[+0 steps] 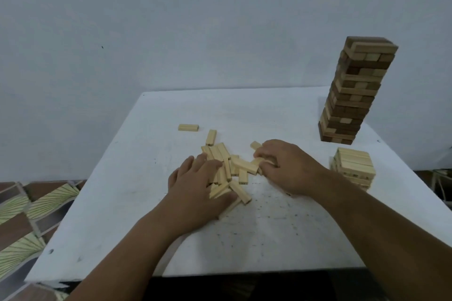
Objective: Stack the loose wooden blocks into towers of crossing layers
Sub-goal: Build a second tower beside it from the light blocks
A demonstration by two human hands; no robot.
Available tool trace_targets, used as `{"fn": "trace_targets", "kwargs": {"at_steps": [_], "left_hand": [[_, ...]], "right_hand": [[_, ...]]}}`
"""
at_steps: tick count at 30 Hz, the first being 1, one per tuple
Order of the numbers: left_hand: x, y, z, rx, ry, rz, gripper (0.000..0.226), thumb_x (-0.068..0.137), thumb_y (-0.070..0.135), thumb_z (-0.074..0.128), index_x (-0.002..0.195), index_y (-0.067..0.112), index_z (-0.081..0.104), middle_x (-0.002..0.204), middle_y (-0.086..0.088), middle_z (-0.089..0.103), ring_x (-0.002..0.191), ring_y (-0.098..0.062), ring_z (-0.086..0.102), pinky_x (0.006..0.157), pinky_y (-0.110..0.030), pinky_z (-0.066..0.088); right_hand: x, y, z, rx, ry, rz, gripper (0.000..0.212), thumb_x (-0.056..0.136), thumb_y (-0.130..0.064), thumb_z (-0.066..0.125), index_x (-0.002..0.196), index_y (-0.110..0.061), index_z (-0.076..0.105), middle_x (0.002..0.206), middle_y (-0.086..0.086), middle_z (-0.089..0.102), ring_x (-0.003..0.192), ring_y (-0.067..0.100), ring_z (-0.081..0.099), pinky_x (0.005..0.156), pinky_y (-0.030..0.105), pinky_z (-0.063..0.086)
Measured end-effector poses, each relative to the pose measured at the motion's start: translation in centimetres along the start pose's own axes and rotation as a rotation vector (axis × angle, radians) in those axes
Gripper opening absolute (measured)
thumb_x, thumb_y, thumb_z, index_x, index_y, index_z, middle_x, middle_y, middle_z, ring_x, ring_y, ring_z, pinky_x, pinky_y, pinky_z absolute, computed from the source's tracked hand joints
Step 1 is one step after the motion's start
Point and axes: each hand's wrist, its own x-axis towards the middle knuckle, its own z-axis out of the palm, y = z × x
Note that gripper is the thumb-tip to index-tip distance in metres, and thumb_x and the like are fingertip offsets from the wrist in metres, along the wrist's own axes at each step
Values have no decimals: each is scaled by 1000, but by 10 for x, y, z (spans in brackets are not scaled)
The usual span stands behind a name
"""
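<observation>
We can read no text, label, brand, number or sign anywhere in this view. The wooden blocks (241, 166), the two towers and the white worktop (269, 227) carry no lettering that we can make out.

I see a white desk (281, 239) with many small dark marks on its surface. Behind it stands a plain pale blue wall (171, 19). Down on the left, the floor (29, 212) has brown tiles with green striped patterns.
</observation>
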Motion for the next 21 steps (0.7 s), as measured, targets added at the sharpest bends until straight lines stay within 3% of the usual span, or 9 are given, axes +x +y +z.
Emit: {"fn": "trace_targets", "kwargs": {"at_steps": [2, 5, 6, 8, 10, 15, 17, 19, 21], "left_hand": [[3, 2, 0, -109, 20, 27, 62, 84, 63, 59, 138, 44, 36, 144, 16, 38, 141, -16, 28, 115, -41, 28], [11, 3, -11, -377, 81, -28, 51, 89, 55, 60, 135, 45, 41, 130, 18, 46, 123, -4, 44, 93, -20, 38], [17, 0, -16, -404, 145, -58, 47, 91, 55, 57, 135, 45, 42, 133, 16, 48, 123, -4, 45, 96, -21, 39], [37, -11, -23, -291, 313, -96, 43, 93, 56, 50, 133, 42, 47, 136, 11, 52, 129, -12, 45, 109, -39, 34], [62, -22, -29, -185, 365, -143, 41, 97, 48, 47, 135, 35, 48, 139, 7, 52, 136, -18, 39, 112, -45, 25], [109, -48, -21, 125, 36, -168, 52, 102, 49, 24, 150, 30, 30, 162, 3, 18, 150, -20, 8, 116, -49, 12], [110, -51, -20, 149, 4, -142, 50, 100, 48, 20, 140, 26, 39, 150, 1, 33, 144, -22, 20, 111, -49, 20], [104, -46, -20, 141, 45, -107, 41, 95, 45, 26, 121, 21, 47, 126, 1, 47, 128, -25, 38, 99, -46, 30], [100, -40, -17, 95, 75, -81, 34, 99, 38, 31, 124, 20, 47, 125, 2, 50, 127, -25, 41, 97, -42, 30]], "right_hand": [[-5, 0, -7, -24, -14, 37, 28, 93, -25, 54, 118, -25, 66, 118, -7, 60, 109, 14, 55, 94, 33, 47], [-5, -2, -20, -20, -5, 73, 29, 94, -29, 54, 121, -28, 64, 131, -8, 57, 117, 13, 54, 99, 37, 46], [-3, -5, -24, -14, 12, 66, 30, 95, -31, 53, 123, -30, 62, 136, -8, 55, 122, 13, 51, 102, 39, 44], [3, -13, -28, -1, 36, 45, 31, 96, -34, 52, 126, -32, 59, 141, -10, 51, 127, 12, 47, 105, 39, 42], [9, -23, -28, 10, 32, 23, 32, 96, -35, 52, 128, -32, 57, 142, -10, 49, 129, 11, 46, 106, 37, 41], [18, -32, -12, 23, -1, 1, 36, 95, -38, 52, 130, -32, 55, 142, -10, 49, 129, 12, 45, 105, 41, 42], [16, -29, -6, 3, -36, -16, 36, 95, -41, 51, 130, -33, 56, 140, -10, 50, 129, 13, 45, 104, 42, 41], [10, -25, -3, -26, -73, -13, 34, 97, -43, 49, 129, -35, 57, 136, -11, 52, 127, 13, 45, 103, 40, 42], [3, -19, -2, -23, -76, -4, 33, 99, -41, 48, 129, -35, 58, 133, -13, 54, 125, 11, 46, 101, 36, 41]]}}
